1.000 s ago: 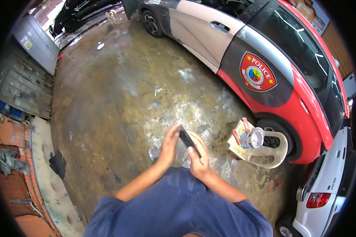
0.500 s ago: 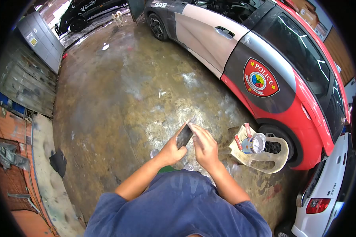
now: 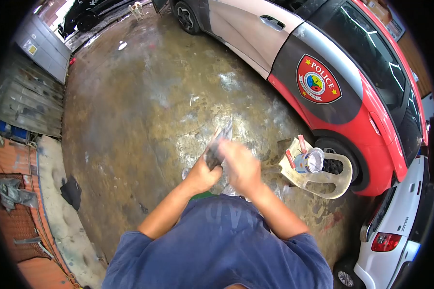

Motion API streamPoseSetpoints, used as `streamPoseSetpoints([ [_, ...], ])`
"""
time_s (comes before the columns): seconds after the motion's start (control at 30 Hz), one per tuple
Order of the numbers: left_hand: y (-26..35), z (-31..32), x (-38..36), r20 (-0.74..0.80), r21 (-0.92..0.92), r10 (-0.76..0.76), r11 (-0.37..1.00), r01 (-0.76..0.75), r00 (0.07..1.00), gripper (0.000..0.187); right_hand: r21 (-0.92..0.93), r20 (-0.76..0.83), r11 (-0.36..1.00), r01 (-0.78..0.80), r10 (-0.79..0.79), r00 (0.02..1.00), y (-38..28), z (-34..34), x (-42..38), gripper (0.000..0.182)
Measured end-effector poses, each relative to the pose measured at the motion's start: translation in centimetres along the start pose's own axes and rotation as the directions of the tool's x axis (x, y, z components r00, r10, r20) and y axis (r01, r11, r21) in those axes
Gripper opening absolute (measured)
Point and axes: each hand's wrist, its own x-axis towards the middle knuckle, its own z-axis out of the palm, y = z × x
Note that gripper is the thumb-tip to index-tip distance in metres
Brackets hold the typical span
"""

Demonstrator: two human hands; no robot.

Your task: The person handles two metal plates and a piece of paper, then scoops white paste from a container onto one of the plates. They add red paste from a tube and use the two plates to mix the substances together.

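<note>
Dark flat blade (image 3: 218, 144), smeared and blurred, held in left hand (image 3: 203, 176).

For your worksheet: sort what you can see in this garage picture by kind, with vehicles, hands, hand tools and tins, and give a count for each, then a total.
Vehicles: 3 (police car, white car, dark car at top left)
Hands: 2 (left hand, right hand)
Hand tools: 1 (dark flat blade held between the hands)
Tins: 1 (tin on a pale board)
Total: 7
</note>
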Motion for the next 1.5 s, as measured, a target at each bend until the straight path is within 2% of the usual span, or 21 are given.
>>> streamPoseSetpoints([
  [0.03,-0.5,0.2,0.1,-0.002,0.088,0.125,0.988,-0.124,0.992,0.084,-0.033,-0.054,0.992,-0.124,0.122,0.991,1.6,0.1,0.5,0.039],
  [0.13,-0.6,-0.9,0.2,0.015,0.115,0.110,0.987,-0.111,0.994,0.082,0.025,-0.070,1.000,0.018,-0.016,0.997,-1.4,0.2,0.2,0.042],
  [0.17,-0.8,-0.8,-0.1,-0.001,0.112,0.091,0.990,-0.090,0.996,0.081,0.045,0.049,0.996,0.078,-0.080,0.996,-3.3,-0.3,-0.3,0.042],
  [0.27,-1.2,-0.1,-0.4,-0.044,0.102,0.045,0.994,-0.041,0.998,0.077,0.000,-0.078,1.000,-0.014,0.014,0.997,-0.4,1.4,-0.3,0.044],
  [0.3,-1.1,0.6,-0.5,-0.043,0.097,0.109,0.990,-0.105,0.993,0.079,-0.014,-0.132,0.982,-0.189,0.185,0.974,1.0,1.4,0.4,0.043],
  [0.4,-1.6,0.1,-0.5,-0.052,0.004,0.008,1.000,-0.008,0.999,0.079,0.052,-0.122,0.996,-0.077,0.083,0.989,-0.8,0.8,0.2,0.041],
  [0.47,-1.0,-0.5,-0.3,-0.028,0.140,-0.014,0.990,0.018,1.000,0.081,0.136,-0.004,0.988,-0.080,0.081,0.997,-4.0,0.6,-0.2,0.042],
  [0.53,-0.7,-0.2,-0.4,-0.050,0.131,-0.042,0.990,0.048,0.998,0.081,0.013,-0.129,0.997,-0.070,0.071,0.989,-1.3,1.8,-0.1,0.035],
  [0.63,-0.8,0.4,-2.1,0.129,0.156,-0.047,0.987,0.027,0.991,0.077,0.204,-0.109,0.847,-0.490,0.517,0.849,3.3,1.3,0.7,0.030],
  [0.67,-0.8,0.5,-2.5,0.191,0.162,-0.052,0.987,0.020,0.980,0.077,0.402,-0.058,0.689,-0.603,0.677,0.734,4.5,0.9,0.7,0.033],
  [0.7,-0.7,0.4,-2.7,0.225,0.144,-0.113,0.986,0.081,0.968,0.060,0.478,-0.056,0.661,-0.579,0.680,0.731,5.0,0.2,0.4,0.034],
  [0.8,-1.6,-0.7,-3.0,0.071,-0.535,-0.308,0.791,0.297,0.949,0.047,0.566,-0.125,0.693,-0.446,0.607,0.785,4.6,-1.1,-1.2,0.036],
  [0.93,-1.1,-3.1,-2.4,-0.038,-0.689,-0.363,0.685,0.238,0.931,0.052,0.341,-0.192,0.930,-0.137,0.211,0.958,1.6,-2.4,-4.1,0.040],
  [1.07,-1.5,-4.6,-2.3,-0.001,-0.738,-0.380,0.624,0.255,0.925,0.048,0.297,-0.100,0.955,-0.027,0.059,0.993,-0.4,-2.9,-6.2,0.041],
  [1.17,-0.5,-3.5,-3.0,0.063,-0.583,-0.409,0.725,0.366,0.910,0.037,0.207,-0.204,0.972,-0.107,0.150,0.967,0.8,-2.9,-5.4,0.038],
  [1.23,0.6,-2.7,-3.5,0.098,-0.490,-0.392,0.781,0.387,0.915,0.032,0.428,-0.232,0.813,-0.394,0.520,0.822,1.7,-3.3,-4.6,0.036],
  [1.27,0.2,-2.7,-3.6,0.003,-0.325,-0.326,0.894,0.309,0.945,0.033,0.535,-0.209,0.682,-0.500,0.680,0.703,2.2,-3.6,-4.2,0.035],
  [1.33,-0.5,-2.8,-3.5,-0.138,0.055,-0.139,0.988,0.147,0.981,0.035,0.609,-0.189,0.584,-0.537,0.764,0.617,3.2,-4.6,-3.3,0.035],
  [1.37,0.1,-3.0,-3.5,-0.155,0.188,-0.221,0.950,0.249,0.963,0.037,0.572,-0.137,0.537,-0.620,0.807,0.574,4.0,-5.2,-2.9,0.035],
  [1.4,1.2,-2.7,-3.3,-0.125,0.305,-0.152,0.934,0.184,0.980,0.037,0.691,-0.087,0.415,-0.592,0.860,0.502,5.7,-4.6,-3.4,0.039],
  [1.5,2.7,-0.9,-2.9,0.000,0.581,0.009,0.814,-0.007,1.000,0.036,0.689,-0.068,0.425,-0.587,0.845,0.531,8.4,-3.5,-2.8,0.049],
])
